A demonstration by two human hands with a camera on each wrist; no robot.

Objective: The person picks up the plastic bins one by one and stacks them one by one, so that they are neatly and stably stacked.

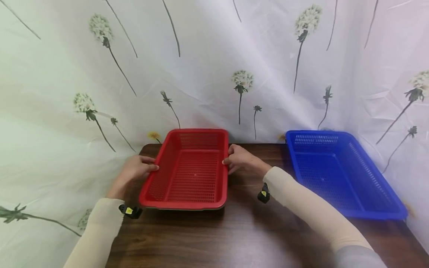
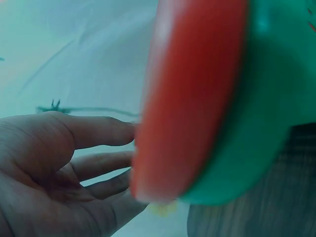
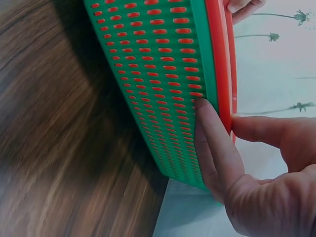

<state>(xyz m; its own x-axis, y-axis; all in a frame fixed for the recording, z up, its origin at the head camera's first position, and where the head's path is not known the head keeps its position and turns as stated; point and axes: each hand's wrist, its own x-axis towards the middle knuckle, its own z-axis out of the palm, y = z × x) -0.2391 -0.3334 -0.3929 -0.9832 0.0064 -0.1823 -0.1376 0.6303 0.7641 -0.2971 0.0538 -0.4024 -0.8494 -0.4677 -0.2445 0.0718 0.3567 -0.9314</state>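
Between the left hand (image 1: pixel 135 169) and the right hand (image 1: pixel 242 159) we find the red basket (image 1: pixel 194 175), mouth upward; a green basket (image 3: pixel 202 49) is nested around its underside, the red showing through its slots in the right wrist view. We record the hands as apart from each other and clamped on opposite sides; the left pinches the red rim, thumb over the lip; the right sets its thumb against the red rim and its fingers against the green wall, so in our judgement it secures both layers at once. We attribute the opposed holds to balance across the width; whether the base bears on the table (image 1: pixel 234 238) we cannot tell. Well to the right hand's right we note a blue basket (image 1: pixel 326 178), untouched.
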